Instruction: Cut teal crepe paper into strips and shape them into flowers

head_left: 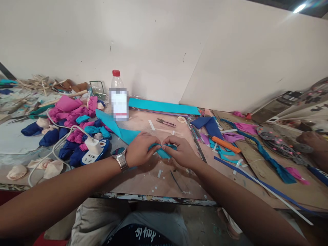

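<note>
at the frame's centre, your left hand (139, 148) and right hand (179, 150) pinch the teal strip (164, 151), fingers clamped on it.

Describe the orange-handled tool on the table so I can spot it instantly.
Start from the plastic bottle with the red cap at the wall, then go right past the long turquoise sheet. The orange-handled tool lies aslant among blue and purple scraps, the only orange thing there.

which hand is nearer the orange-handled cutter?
Right. The right hand sits just left of the orange-handled cutter; the left hand is farther left, beyond the teal piece both hands pinch.
</note>
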Tool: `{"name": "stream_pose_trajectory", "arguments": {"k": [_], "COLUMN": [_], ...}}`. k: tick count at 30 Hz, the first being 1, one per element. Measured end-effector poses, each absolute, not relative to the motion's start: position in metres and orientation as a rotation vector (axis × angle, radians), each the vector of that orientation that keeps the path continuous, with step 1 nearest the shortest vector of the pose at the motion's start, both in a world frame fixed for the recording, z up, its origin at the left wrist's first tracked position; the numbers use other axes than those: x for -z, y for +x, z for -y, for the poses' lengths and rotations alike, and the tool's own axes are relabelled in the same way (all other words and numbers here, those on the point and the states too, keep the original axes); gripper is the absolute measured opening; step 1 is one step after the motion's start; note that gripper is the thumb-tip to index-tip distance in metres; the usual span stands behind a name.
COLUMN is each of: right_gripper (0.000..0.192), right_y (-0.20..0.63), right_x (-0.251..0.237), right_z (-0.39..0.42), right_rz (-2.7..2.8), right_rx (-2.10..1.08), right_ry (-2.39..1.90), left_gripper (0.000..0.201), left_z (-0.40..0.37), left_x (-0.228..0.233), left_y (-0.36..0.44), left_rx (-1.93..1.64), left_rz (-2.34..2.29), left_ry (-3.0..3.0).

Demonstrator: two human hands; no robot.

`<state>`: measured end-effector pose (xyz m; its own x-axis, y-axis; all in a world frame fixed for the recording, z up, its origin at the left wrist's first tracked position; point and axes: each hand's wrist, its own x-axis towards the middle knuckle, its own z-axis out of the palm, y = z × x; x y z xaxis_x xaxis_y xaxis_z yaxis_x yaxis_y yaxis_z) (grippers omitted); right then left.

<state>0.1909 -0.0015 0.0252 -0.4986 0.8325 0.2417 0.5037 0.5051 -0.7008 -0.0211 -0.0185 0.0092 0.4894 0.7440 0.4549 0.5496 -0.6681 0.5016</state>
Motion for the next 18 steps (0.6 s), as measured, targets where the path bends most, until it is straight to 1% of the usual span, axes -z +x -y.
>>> {"name": "stream_pose_trajectory", "arguments": {"k": [5, 13, 18], "right_gripper": [0.02, 0.019, 0.017], "right_y": [0.1897, 0.192, 0.193], "right_x": [-0.0224, -0.0192, -0.0219], "right_z": [0.0011, -0.0028, -0.0023], "right_rz": [2.186, 2.218, 2.159], "right_rx": [-0.791, -0.606, -0.699], "right_ry": [-1.053, -0.945, -0.994], "left_gripper": [0.024, 0.023, 0.022], "left_z": [0.0184, 0.0152, 0.0139], "left_x": [-0.007, -0.0084, -0.0087], "left_y": [-0.0213, -0.0247, -0.024], "left_rx": [-0.968, -0.982, -0.955], "left_rz": [-1.101, -1.12, -1.091], "left_ry": [2.371, 2.281, 2.206]}}
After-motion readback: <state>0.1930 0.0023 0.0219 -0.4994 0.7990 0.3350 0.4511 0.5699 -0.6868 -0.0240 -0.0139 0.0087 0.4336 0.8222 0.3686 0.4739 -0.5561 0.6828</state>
